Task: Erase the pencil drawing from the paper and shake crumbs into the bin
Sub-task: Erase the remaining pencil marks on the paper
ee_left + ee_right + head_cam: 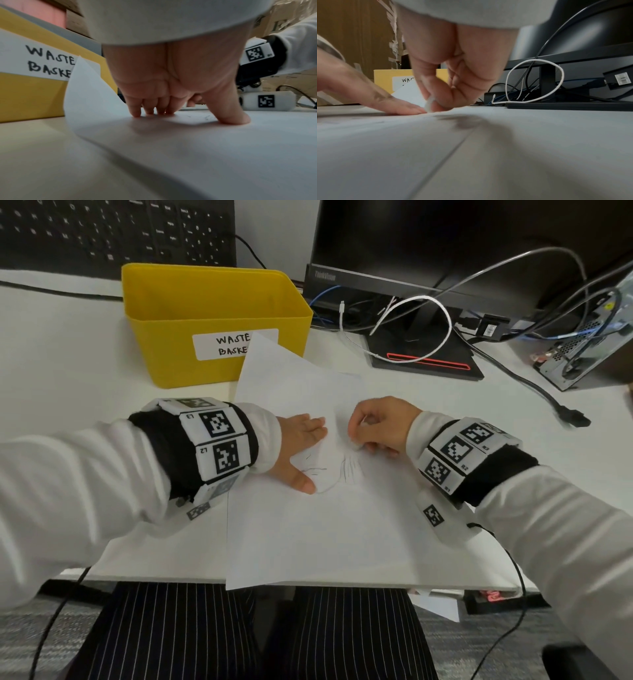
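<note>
A white sheet of paper [318, 522] lies on the desk, its far corner curling up against the yellow bin [212, 316]. Faint pencil lines [346, 470] mark the sheet's middle. My left hand [301, 446] lies flat on the paper with straight fingers and spread thumb, just left of the lines; the left wrist view shows the left hand [171, 108] pressing down. My right hand [373, 426] pinches a small white eraser [429, 104] and holds its tip on the paper beside the left fingertips [412, 110]. The eraser [356, 445] is mostly hidden by the fingers.
The bin's label [226, 345] reads WASTE BASKET; its top is open. A monitor stand [428, 357], a looped white cable [421, 313] and dark cables [534, 385] crowd the right rear. A keyboard [113, 231] stands behind the bin. The desk edge [308, 583] is near my lap.
</note>
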`<state>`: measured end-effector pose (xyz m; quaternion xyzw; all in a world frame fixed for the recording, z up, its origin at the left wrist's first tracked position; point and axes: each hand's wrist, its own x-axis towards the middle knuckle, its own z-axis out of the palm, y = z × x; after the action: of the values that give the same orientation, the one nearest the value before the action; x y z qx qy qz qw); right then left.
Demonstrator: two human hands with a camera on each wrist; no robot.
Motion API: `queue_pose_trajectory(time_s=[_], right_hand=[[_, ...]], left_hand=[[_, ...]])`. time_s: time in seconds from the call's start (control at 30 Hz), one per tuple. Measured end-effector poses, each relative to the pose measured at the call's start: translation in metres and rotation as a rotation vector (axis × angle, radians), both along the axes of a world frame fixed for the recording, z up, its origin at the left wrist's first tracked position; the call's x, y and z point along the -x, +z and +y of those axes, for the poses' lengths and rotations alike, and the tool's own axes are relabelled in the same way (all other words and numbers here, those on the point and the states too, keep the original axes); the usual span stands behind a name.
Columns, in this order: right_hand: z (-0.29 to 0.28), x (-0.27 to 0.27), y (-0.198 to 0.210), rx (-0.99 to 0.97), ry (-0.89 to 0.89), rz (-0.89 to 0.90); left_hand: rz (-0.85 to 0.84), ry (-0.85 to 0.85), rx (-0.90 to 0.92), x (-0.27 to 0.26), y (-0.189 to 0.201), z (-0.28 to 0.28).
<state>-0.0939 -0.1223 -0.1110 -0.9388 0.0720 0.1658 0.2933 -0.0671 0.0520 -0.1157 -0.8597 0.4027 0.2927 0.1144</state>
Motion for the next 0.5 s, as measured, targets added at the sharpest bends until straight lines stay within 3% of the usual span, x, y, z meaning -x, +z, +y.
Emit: queue_pose_trajectory(time_s=[0.17, 0.37, 0.5], right_hand=[[0.005, -0.009, -0.001, 0.082, -0.030, -0.112], [0.003, -0.006, -0.001, 0.053, 0.029, 0.053], [0.005, -0.015, 0.000, 0.145, 0.025, -0.099]], left_hand=[[-0.003, 0.005, -0.002, 0.000, 0.000, -0.001], [0.006, 0.007, -0.006, 0.000, 0.001, 0.000], [0.000, 0.000, -0.012, 0.001, 0.002, -0.001]])
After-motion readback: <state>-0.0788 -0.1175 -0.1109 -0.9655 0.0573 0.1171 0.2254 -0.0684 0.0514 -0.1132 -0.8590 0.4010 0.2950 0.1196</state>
